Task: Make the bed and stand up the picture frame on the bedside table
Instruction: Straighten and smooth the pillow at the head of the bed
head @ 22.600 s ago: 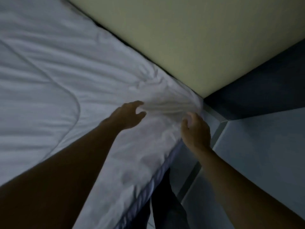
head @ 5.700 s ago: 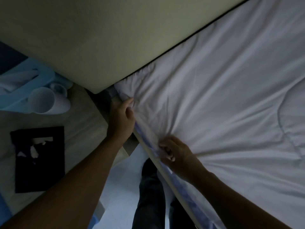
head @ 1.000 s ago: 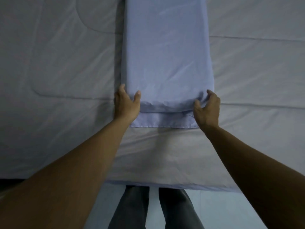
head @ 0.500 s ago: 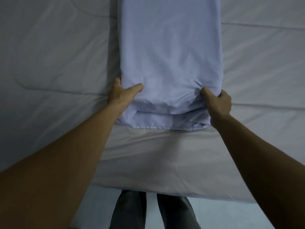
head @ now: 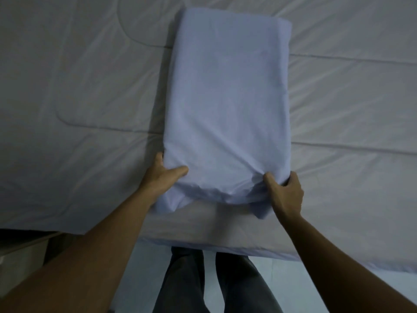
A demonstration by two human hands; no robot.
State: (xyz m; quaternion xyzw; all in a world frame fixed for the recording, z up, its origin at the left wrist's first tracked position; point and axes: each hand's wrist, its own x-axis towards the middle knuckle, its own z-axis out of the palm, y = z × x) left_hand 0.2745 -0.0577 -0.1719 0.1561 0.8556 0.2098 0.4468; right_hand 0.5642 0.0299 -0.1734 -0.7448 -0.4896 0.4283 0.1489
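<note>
A light blue pillow [head: 228,105] lies lengthwise on the white quilted cover of the bed [head: 79,91], its near end raised a little off the cover. My left hand [head: 161,176] grips the pillow's near left corner, thumb on top. At the near right corner my right hand [head: 285,193] bunches the pillowcase fabric. Loose pillowcase hangs below both hands. The picture frame and bedside table top are out of view.
The bed's near edge [head: 248,247] runs across the lower part of the view. My legs in dark trousers [head: 214,281] stand against it on a pale floor. A pale furniture edge [head: 24,247] shows at the lower left.
Both hands closed on the pillow's near corners and drew it toward me, lifting its near end. The pillow's far end has come into view.
</note>
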